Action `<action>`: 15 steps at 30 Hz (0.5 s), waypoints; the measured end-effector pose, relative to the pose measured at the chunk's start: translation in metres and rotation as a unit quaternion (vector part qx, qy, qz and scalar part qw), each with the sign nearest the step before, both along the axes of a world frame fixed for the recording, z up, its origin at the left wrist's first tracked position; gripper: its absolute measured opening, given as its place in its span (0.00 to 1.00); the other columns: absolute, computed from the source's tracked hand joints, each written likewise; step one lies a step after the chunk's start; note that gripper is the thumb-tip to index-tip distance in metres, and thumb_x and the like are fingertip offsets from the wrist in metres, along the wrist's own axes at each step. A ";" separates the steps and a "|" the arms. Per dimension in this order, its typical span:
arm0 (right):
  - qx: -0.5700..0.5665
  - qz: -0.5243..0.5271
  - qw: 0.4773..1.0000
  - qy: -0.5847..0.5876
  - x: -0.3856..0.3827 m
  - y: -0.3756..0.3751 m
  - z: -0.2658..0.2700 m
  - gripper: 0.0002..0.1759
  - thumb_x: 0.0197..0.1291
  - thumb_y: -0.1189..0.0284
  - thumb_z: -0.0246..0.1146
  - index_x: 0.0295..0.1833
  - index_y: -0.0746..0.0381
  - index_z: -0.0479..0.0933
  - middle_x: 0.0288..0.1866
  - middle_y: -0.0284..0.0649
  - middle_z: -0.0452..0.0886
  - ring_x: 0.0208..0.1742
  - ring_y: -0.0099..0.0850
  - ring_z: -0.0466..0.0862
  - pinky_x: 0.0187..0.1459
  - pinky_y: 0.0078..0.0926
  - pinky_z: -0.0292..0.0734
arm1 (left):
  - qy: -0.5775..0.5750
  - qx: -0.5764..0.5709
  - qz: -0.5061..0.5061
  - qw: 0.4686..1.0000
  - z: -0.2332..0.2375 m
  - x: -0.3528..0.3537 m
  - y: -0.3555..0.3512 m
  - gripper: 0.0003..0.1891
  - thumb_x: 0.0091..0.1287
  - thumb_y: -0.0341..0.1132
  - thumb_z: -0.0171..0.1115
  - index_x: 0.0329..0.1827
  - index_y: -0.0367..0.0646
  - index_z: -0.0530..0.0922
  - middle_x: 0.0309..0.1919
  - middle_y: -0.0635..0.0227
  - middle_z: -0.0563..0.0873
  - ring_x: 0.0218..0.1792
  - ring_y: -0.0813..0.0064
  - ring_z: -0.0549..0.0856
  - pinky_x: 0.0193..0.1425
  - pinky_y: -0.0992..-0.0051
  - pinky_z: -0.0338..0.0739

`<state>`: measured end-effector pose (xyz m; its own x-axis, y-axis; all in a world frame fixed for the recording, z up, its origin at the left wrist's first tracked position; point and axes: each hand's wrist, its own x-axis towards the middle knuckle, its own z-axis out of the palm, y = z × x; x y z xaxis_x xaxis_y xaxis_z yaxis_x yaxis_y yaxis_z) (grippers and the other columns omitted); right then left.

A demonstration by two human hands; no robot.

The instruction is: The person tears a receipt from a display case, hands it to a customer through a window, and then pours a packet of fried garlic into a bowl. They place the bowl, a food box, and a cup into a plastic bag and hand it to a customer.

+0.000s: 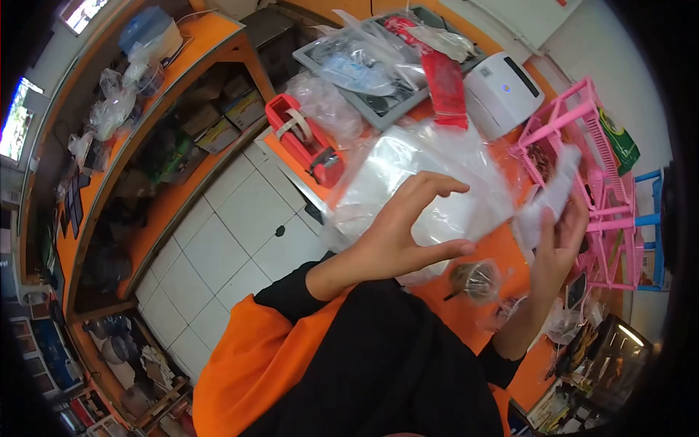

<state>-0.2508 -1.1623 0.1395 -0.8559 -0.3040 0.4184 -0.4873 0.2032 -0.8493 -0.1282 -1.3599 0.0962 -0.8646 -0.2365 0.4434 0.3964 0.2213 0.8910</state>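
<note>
My left hand [408,226] is open over a stack of clear plastic bags [393,160], thumb and fingers curved apart with nothing between them. At the right, my right hand [559,244] is closed on a white, thin folded sheet [555,191], blurred by motion; whether it is paper or plastic I cannot tell. That sheet overlaps a pink plastic rack [601,215] in this view. A small clear bag with something brown inside [475,281] lies on the orange table [466,320] between my forearms.
Left of the bags sits a red tape dispenser [297,135]. Behind are a grey tray [378,116] heaped with plastic packets, a red packet [445,91] and a white box-shaped device [502,95]. An orange-topped glass display counter [196,44] stands across the tiled floor [218,218].
</note>
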 end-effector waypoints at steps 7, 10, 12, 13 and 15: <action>-0.003 0.426 0.871 -0.244 0.068 -0.170 -0.017 0.34 0.55 0.74 0.66 0.68 0.60 0.63 0.51 0.41 0.72 0.47 0.30 0.76 0.50 0.29 0.73 | 0.028 0.415 0.292 0.861 -0.028 0.054 -0.088 0.16 0.70 0.35 0.59 0.55 0.36 0.75 0.47 0.64 0.83 0.42 0.77 0.84 0.47 0.78 0.79; 0.093 0.311 0.935 -0.145 0.039 -0.210 -0.064 0.27 0.57 0.66 0.67 0.61 0.63 0.73 0.48 0.42 0.74 0.45 0.26 0.78 0.45 0.25 0.74 | 0.071 0.368 0.403 0.835 -0.041 0.105 -0.141 0.16 0.70 0.38 0.59 0.53 0.35 0.76 0.46 0.65 0.84 0.37 0.78 0.83 0.42 0.76 0.80; 0.211 0.318 0.918 -0.111 0.016 -0.226 -0.126 0.20 0.59 0.66 0.66 0.54 0.63 0.77 0.50 0.39 0.75 0.48 0.24 0.77 0.45 0.21 0.73 | 0.056 0.339 0.451 0.823 -0.040 0.132 -0.159 0.15 0.70 0.37 0.59 0.52 0.36 0.76 0.42 0.66 0.83 0.33 0.79 0.82 0.39 0.77 0.79; 0.267 0.322 0.904 -0.090 0.010 -0.231 -0.142 0.17 0.60 0.66 0.66 0.50 0.64 0.80 0.51 0.38 0.76 0.49 0.24 0.76 0.44 0.19 0.72 | 0.043 0.319 0.477 0.818 -0.044 0.145 -0.165 0.14 0.69 0.37 0.60 0.51 0.36 0.76 0.41 0.67 0.83 0.32 0.79 0.82 0.38 0.77 0.79; 0.250 0.337 0.868 -0.266 0.011 -0.241 -0.138 0.14 0.60 0.66 0.66 0.45 0.65 0.81 0.51 0.38 0.76 0.50 0.23 0.76 0.45 0.19 0.73 | -0.006 0.309 0.494 0.812 -0.050 0.164 -0.167 0.13 0.69 0.36 0.60 0.51 0.37 0.76 0.38 0.68 0.83 0.33 0.80 0.82 0.38 0.78 0.77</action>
